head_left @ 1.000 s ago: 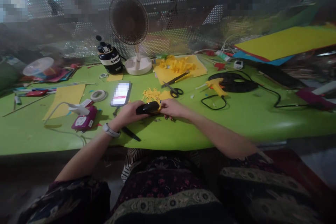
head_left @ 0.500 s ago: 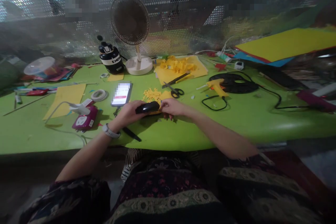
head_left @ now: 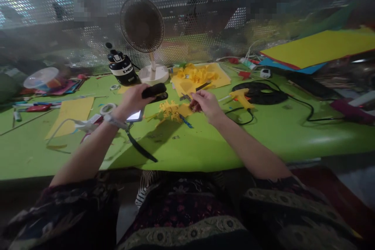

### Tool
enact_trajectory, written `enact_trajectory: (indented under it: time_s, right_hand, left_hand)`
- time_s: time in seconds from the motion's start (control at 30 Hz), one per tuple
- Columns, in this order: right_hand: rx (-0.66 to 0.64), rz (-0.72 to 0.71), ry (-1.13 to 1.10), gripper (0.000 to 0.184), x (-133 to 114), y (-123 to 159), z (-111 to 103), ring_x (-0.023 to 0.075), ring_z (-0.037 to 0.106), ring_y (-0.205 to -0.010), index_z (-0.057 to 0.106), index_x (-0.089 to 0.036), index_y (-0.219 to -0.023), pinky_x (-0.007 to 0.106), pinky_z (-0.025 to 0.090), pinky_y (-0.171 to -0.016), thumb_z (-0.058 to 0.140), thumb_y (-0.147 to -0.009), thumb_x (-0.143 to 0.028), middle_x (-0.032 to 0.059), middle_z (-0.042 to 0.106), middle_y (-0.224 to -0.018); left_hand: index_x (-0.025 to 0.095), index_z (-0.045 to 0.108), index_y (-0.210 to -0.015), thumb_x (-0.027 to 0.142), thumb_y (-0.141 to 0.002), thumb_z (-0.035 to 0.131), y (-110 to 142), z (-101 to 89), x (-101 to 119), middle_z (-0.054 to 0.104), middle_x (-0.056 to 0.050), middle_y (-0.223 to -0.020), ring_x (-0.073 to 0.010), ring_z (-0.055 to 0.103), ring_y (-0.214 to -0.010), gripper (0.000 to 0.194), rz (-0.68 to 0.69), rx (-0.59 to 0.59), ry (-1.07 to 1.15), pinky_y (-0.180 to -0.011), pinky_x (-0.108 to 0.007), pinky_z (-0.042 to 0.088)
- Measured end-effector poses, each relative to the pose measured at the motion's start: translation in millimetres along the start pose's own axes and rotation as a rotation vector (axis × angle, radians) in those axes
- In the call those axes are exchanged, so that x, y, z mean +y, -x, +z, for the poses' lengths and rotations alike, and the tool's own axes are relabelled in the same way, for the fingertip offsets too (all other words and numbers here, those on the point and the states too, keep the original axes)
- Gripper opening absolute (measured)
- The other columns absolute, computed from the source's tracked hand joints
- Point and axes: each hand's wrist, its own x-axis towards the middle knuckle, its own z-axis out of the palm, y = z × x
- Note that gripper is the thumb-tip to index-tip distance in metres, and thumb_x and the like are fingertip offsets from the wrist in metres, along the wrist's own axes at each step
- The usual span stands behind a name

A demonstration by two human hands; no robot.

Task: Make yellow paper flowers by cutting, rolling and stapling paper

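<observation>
Head view: fringed yellow paper (head_left: 169, 110) sits between the hands. Left of it, the left hand (head_left: 135, 99) grips a black stapler (head_left: 154, 92); right of it, the right hand (head_left: 207, 105) is narrowed, contents undeterminable. Fringing appears cut; yellow petals (head_left: 197, 73) behind it seem unattached.

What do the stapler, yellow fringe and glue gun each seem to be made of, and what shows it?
Stapler: probably hard plastic, finish unclear; its shell looks smooth, black.
Yellow fringe: probably matte paper; its fine-cut strips look thin, without shine.
Glue gun: likely moulded plastic; its body is evenly yellow, though softness hides the finish.
</observation>
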Motion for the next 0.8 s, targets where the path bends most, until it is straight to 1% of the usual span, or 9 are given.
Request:
enact_trajectory:
  time_s: [0.1, 0.2, 0.3, 0.37, 0.5, 0.57, 0.63, 0.73, 0.8]
  right_hand:
    - [-0.025, 0.013, -0.002, 0.022, 3.8, -2.0, -2.9, 0.0026, 0.052, -0.039, 0.055, -0.015, -0.073, 0.014, 0.035, -0.039, 0.062, -0.093, -0.018, -0.0025, 0.065, -0.059]
    - [-0.049, 0.007, 0.023, 0.020, 7.8, -3.4, -4.6, 0.0029, 0.054, -0.041, 0.057, -0.015, -0.075, 0.014, 0.037, -0.041, 0.065, -0.092, -0.022, -0.0018, 0.067, -0.062]
    - [-0.073, -0.017, 0.036, 0.021, 10.3, -3.4, -4.1, 0.0031, 0.053, -0.041, 0.056, -0.016, -0.075, 0.014, 0.036, -0.040, 0.067, -0.091, -0.025, -0.0023, 0.067, -0.062]
    - [-0.098, -0.017, 0.057, 0.021, 10.1, -1.4, -2.8, 0.0032, 0.053, -0.040, 0.056, -0.016, -0.075, 0.014, 0.035, -0.040, 0.066, -0.091, -0.025, -0.0022, 0.067, -0.061]
    - [-0.126, -0.007, 0.110, 0.020, 6.2, 5.2, 0.0, 0.0030, 0.055, -0.042, 0.056, -0.016, -0.074, 0.014, 0.038, -0.042, 0.063, -0.093, -0.019, -0.0016, 0.067, -0.062]
    - [-0.117, -0.005, 0.123, 0.021, 4.3, 7.0, 1.1, 0.0029, 0.054, -0.042, 0.056, -0.016, -0.073, 0.014, 0.038, -0.042, 0.062, -0.093, -0.016, -0.0017, 0.066, -0.062]
    - [-0.097, -0.003, 0.126, 0.022, 3.6, 7.3, 1.9, 0.0029, 0.053, -0.041, 0.055, -0.016, -0.072, 0.014, 0.037, -0.041, 0.061, -0.093, -0.014, -0.0019, 0.066, -0.061]
    - [-0.090, -0.006, 0.121, 0.021, 4.2, 6.3, 2.6, 0.0033, 0.053, -0.040, 0.056, -0.016, -0.073, 0.014, 0.036, -0.039, 0.060, -0.094, -0.015, -0.0016, 0.065, -0.059]
    - [-0.097, -0.007, 0.114, 0.020, 5.7, 5.5, 3.3, 0.0036, 0.053, -0.040, 0.056, -0.016, -0.074, 0.014, 0.039, -0.040, 0.062, -0.093, -0.016, -0.0016, 0.065, -0.060]
  left_hand:
    - [0.016, 0.067, -0.100, 0.036, -0.076, 0.072, -44.4, 20.1, -5.0, 0.067, -0.009, -0.090, -0.0259, 0.061, -0.086, 0.031, -0.027, -0.018, -0.051, -0.077, -0.035, 0.045]
    - [0.016, 0.067, -0.101, 0.031, -0.074, 0.073, -77.7, 46.0, -8.4, 0.068, -0.012, -0.093, -0.0296, 0.062, -0.091, 0.031, -0.020, -0.122, -0.064, -0.080, -0.036, 0.045]
    - [0.015, 0.066, -0.099, 0.029, -0.073, 0.074, -95.0, 68.6, -7.8, 0.068, -0.013, -0.091, -0.0317, 0.064, -0.092, 0.031, -0.041, -0.178, -0.093, -0.081, -0.037, 0.045]
    - [0.014, 0.066, -0.100, 0.027, -0.073, 0.073, -100.3, 79.3, -6.6, 0.068, -0.012, -0.091, -0.0300, 0.064, -0.094, 0.031, -0.035, -0.211, -0.101, -0.085, -0.036, 0.044]
    - [0.011, 0.065, -0.107, 0.022, -0.073, 0.070, -103.6, 87.7, -5.3, 0.069, -0.012, -0.100, -0.0261, 0.062, -0.101, 0.036, -0.009, -0.240, -0.079, -0.091, -0.033, 0.044]
    - [0.011, 0.063, -0.115, 0.022, -0.069, 0.073, -101.2, 84.8, -3.0, 0.068, -0.016, -0.112, -0.0300, 0.060, -0.109, 0.049, -0.007, -0.206, -0.030, -0.097, -0.037, 0.044]
    - [0.011, 0.060, -0.123, 0.022, -0.068, 0.073, -93.4, 77.5, 3.1, 0.063, -0.018, -0.126, -0.0337, 0.055, -0.120, 0.058, -0.006, -0.112, 0.072, -0.105, -0.043, 0.040]
    - [0.012, 0.062, -0.119, 0.020, -0.079, 0.060, -67.8, 61.5, 20.2, 0.065, -0.016, -0.126, -0.0280, 0.057, -0.120, 0.042, -0.025, -0.003, 0.374, -0.108, -0.044, 0.040]
    - [0.013, 0.062, -0.117, 0.020, -0.084, 0.054, -42.4, 51.4, 34.5, 0.070, -0.012, -0.114, -0.0230, 0.064, -0.109, 0.036, -0.111, -0.048, 0.702, -0.101, -0.042, 0.047]
